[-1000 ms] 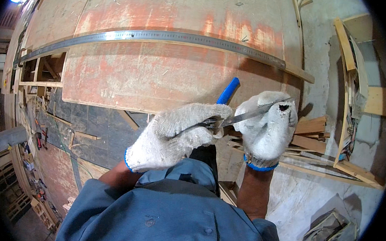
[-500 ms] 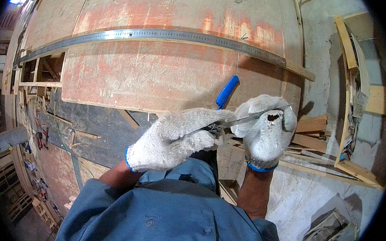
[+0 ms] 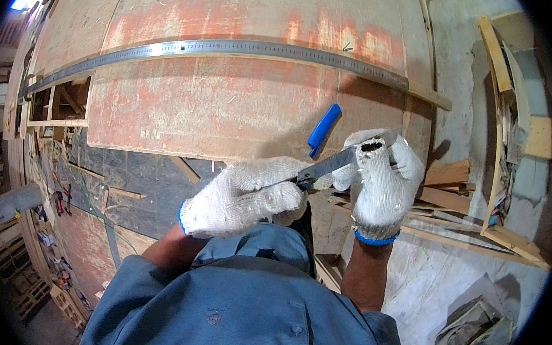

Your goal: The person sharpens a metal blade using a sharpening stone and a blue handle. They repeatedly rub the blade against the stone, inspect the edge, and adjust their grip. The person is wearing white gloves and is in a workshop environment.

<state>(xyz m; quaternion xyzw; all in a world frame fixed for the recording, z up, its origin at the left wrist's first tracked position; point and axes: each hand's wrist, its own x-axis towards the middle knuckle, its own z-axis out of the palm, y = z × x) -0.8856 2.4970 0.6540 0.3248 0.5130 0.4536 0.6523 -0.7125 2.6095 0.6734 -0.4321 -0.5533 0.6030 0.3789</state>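
Observation:
A thin, flat grey metal blade [image 3: 332, 166] runs between my two hands in front of my body, its broad face showing. My left hand [image 3: 245, 193], in a white knit glove with a blue cuff, is closed round its left end, where a dark part shows by the fingertips. The gloved right hand [image 3: 387, 181] grips the other end, and the blade's tip sticks out past its fingers. That glove has a ragged hole at a fingertip. Just beyond the blade, a blue elongated plastic object [image 3: 323, 131] lies on the board; its exact kind is unclear.
A long steel ruler [image 3: 247, 49] rests along a wooden strip across the worn, red-stained board [image 3: 164, 105]. Wood offcuts [image 3: 445, 186] lie to the right of my right hand. A wooden frame [image 3: 498, 67] stands at far right, and crumpled cloth [image 3: 471, 334] lies at lower right.
The blade has turned from nearly edge-on to showing its broad face. My right hand has shifted slightly, and a little more of the blue object's lower end shows.

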